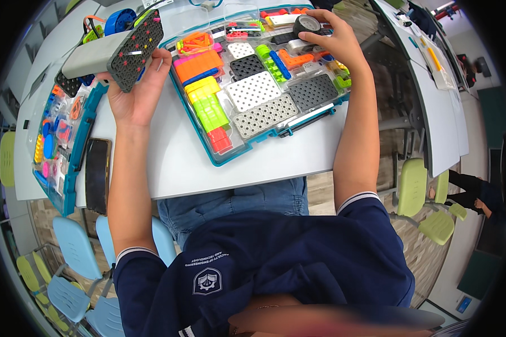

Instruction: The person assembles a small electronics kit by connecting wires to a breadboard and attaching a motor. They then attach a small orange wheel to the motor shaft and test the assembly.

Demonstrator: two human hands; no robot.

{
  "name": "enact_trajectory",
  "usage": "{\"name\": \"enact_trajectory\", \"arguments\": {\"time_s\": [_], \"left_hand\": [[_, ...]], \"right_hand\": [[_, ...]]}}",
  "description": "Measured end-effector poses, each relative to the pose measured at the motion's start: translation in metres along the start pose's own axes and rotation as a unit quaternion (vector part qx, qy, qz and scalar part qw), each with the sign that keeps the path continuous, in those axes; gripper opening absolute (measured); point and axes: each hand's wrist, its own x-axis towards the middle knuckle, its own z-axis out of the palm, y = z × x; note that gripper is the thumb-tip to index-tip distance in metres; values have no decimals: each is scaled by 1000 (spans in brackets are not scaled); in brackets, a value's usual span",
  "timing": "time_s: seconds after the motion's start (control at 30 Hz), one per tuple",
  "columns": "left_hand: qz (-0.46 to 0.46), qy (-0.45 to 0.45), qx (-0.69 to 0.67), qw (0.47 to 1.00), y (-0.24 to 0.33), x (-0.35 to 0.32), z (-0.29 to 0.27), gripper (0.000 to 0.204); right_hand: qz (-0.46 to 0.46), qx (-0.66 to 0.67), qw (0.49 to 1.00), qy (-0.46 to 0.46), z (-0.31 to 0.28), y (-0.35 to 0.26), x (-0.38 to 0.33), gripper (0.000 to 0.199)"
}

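Note:
My left hand (pixel 136 101) is raised at the left, its fingers wrapped round the underside of a built model (pixel 87 60). The model has a grey block body, a dark perforated plate (pixel 138 50) with small red pegs, and a blue wheel (pixel 120 21) on its far side. At the far right of an open parts case (pixel 222 161) with a teal rim, my right hand (pixel 343 42) grips a small black wheel (pixel 307 24) between thumb and fingers. Below it lie white, grey and black perforated plates (pixel 253 91) and orange, yellow and green pieces.
A second teal-edged case (pixel 73 174) of colourful parts stands at the table's left, with a dark phone (pixel 98 177) beside it. Blue chairs (pixel 76 247) are at the lower left, green chairs (pixel 413 185) at the right. Another white table (pixel 444 123) and a person (pixel 468 191) are farther right.

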Motion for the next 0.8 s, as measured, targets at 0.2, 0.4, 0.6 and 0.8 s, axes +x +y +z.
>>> {"name": "enact_trajectory", "arguments": {"time_s": [0.2,0.4,0.6,0.8], "left_hand": [[-34,-29,-46,998,6,6,-11,74],[-17,-19,5,1000,0,2,-13,71],[17,-10,134,991,-9,-5,1,88],[28,-17,164,986,-13,-7,1,76]], "right_hand": [[-17,-27,999,7,1,7,0,60],[-26,-8,999,31,3,6,2,66],[-12,-9,998,53,6,-11,5,70],[-39,26,994,98,9,-35,5,74]]}}
